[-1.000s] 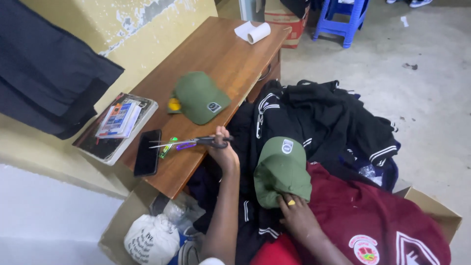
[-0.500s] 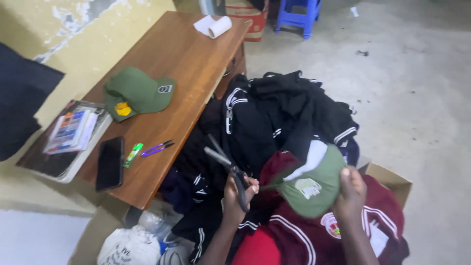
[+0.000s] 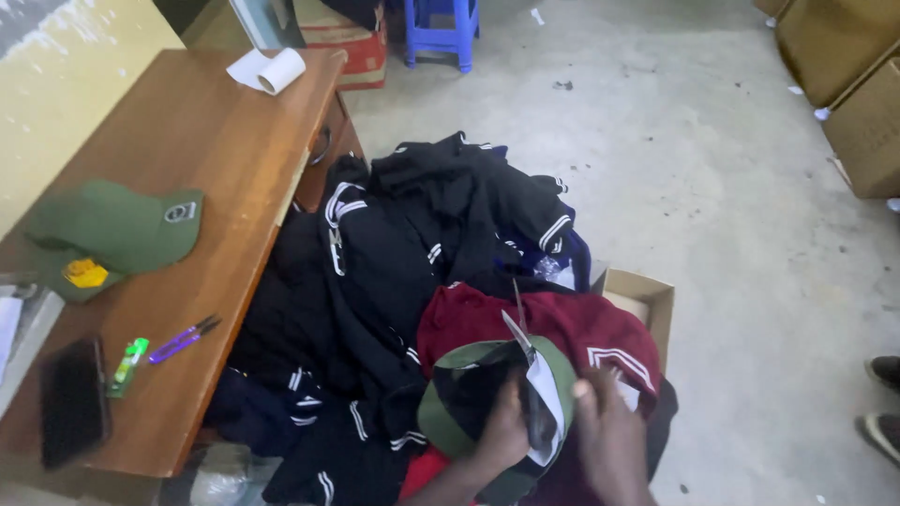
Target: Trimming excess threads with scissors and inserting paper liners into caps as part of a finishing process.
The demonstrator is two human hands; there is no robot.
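My left hand (image 3: pixel 502 429) grips a pair of scissors (image 3: pixel 518 328) whose blades point up, away from me. My right hand (image 3: pixel 609 433) holds a green cap (image 3: pixel 450 379), turned so its dark inside faces me. A white label (image 3: pixel 546 398) hangs inside the cap between my two hands. The cap is held over a maroon garment with white stripes (image 3: pixel 572 328) that lies on a pile of black striped clothes (image 3: pixel 422 234).
A wooden desk (image 3: pixel 216 141) on the left carries a second green cap (image 3: pixel 112 230), purple snips (image 3: pixel 183 339), a green lighter (image 3: pixel 127 365), a black phone (image 3: pixel 70 403) and a paper roll (image 3: pixel 278 70). There is an open cardboard box (image 3: pixel 642 295), a blue stool (image 3: pixel 441 28) and another person's shoes (image 3: pixel 881 375).
My left hand took the scissors from the desk and carried them right to the cap. The cap was turned over, and the view swung right, away from the desk.
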